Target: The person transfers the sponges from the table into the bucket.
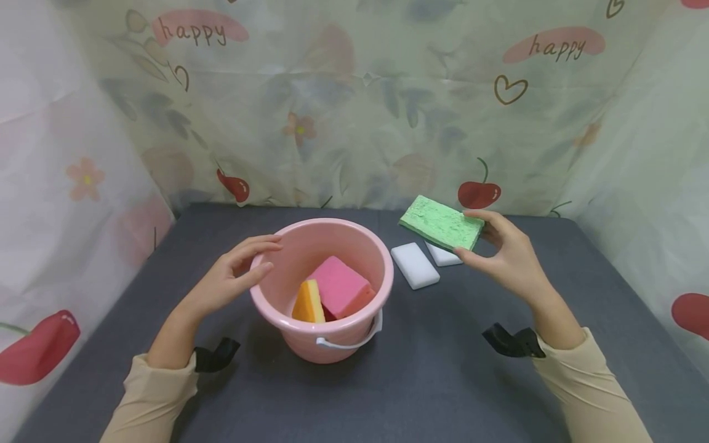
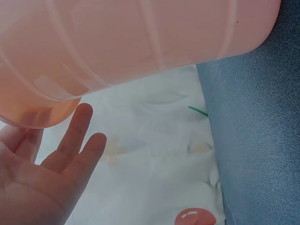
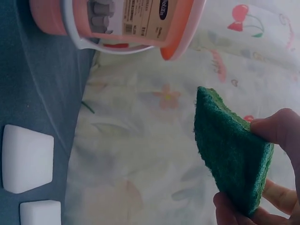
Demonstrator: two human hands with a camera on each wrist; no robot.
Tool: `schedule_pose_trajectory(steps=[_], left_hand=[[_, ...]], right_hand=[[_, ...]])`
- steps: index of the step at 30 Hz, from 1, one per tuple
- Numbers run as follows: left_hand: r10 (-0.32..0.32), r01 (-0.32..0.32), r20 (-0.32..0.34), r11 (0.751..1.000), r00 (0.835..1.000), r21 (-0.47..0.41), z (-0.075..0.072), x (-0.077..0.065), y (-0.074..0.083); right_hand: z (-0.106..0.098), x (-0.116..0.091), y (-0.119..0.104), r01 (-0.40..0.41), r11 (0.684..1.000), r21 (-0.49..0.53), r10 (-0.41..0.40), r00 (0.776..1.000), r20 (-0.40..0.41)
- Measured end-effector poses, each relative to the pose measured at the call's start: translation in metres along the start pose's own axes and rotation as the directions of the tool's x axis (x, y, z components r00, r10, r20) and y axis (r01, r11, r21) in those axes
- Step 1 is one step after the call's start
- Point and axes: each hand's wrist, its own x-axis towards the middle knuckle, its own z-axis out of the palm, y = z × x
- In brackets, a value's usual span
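Observation:
My right hand (image 1: 512, 255) pinches a green scouring sponge (image 1: 440, 223) by its right end, above the table. Its rough dark green side (image 3: 229, 154) shows in the right wrist view. A pink bucket (image 1: 327, 338) with a white handle stands upright left of centre. Inside lie a pink sponge (image 1: 339, 284) and a yellow-orange sponge (image 1: 307, 303). At the bucket's left rim is my left hand (image 1: 229, 277), its fingertips overlapping the edge in the head view. The left wrist view shows extended fingers (image 2: 78, 129) beside the bucket wall.
Two white sponge blocks, one in front (image 1: 415, 266) and one behind (image 1: 444, 254), lie on the dark table (image 1: 443, 369) right of the bucket. The sponge in my right hand partly covers the rear block. Printed cloth (image 1: 360, 123) hangs behind and at both sides.

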Motion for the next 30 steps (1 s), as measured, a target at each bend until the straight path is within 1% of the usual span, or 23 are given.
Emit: schedule_pose_trajectory(steps=[4,9,13,22,27,30], left_hand=[[0.005,-0.005,-0.002,1.0,1.0,0.001,0.0,0.0,0.0],[-0.002,0.002,-0.002,1.0,1.0,0.001,0.0,0.0,0.0],[-0.007,0.007,-0.004,1.0,1.0,0.001,0.0,0.0,0.0],[0.008,-0.008,-0.004,1.0,1.0,-0.006,0.0,0.0,-0.001],[0.005,-0.005,-0.001,1.0,1.0,-0.01,0.0,0.0,-0.001],[-0.001,0.001,0.0,1.0,1.0,-0.007,0.0,0.0,0.0]], right_hand=[[0.004,0.004,-0.005,0.038,0.999,0.03,-0.038,0.999,-0.006],[0.009,0.007,-0.013,0.054,0.996,0.072,-0.054,0.999,-0.002],[0.013,0.011,-0.019,0.078,0.994,0.082,-0.078,0.997,0.002],[0.025,0.019,-0.031,0.152,0.982,0.116,-0.156,0.987,0.03],[0.033,0.022,-0.037,0.165,0.973,0.159,-0.175,0.983,0.056],[0.036,0.024,-0.041,0.158,0.975,0.157,-0.171,0.982,0.076]])
